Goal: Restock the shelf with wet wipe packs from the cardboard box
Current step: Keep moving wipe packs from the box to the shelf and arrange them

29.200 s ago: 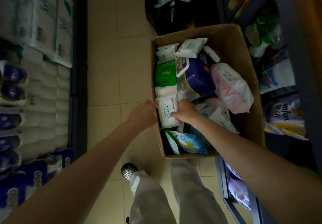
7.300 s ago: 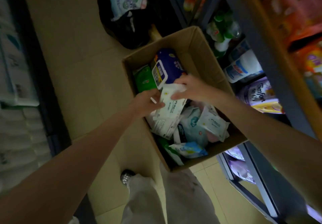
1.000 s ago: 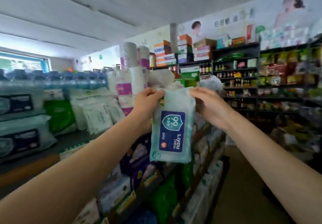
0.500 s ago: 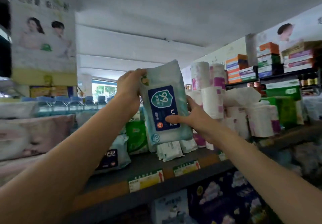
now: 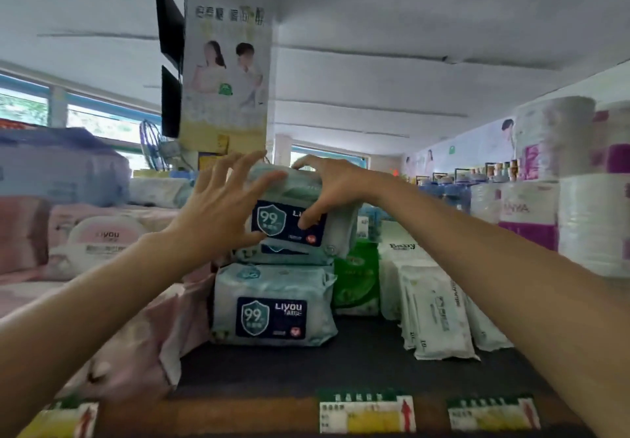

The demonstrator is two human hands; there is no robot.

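Note:
A teal wet wipe pack [image 5: 278, 224] with a dark blue "99" label lies on top of a stack of two like packs, the lower one [image 5: 272, 304] standing on the dark shelf [image 5: 341, 362]. My right hand [image 5: 335, 188] grips the top pack, fingers over its upper edge and thumb on its front label. My left hand [image 5: 221, 212] is flat against the pack's left end with its fingers spread wide. The cardboard box is out of view.
Pink packs [image 5: 136, 335] crowd the shelf left of the stack. A green pack [image 5: 356, 277] and white packs [image 5: 436, 311] stand to the right, with toilet rolls [image 5: 579, 198] beyond. Price labels [image 5: 366, 415] line the shelf edge. A poster pillar [image 5: 225, 79] rises behind.
The pack I held upright in the air now lies flat on top of the stack. My left hand has let go and spread its fingers; my right hand stays on the pack.

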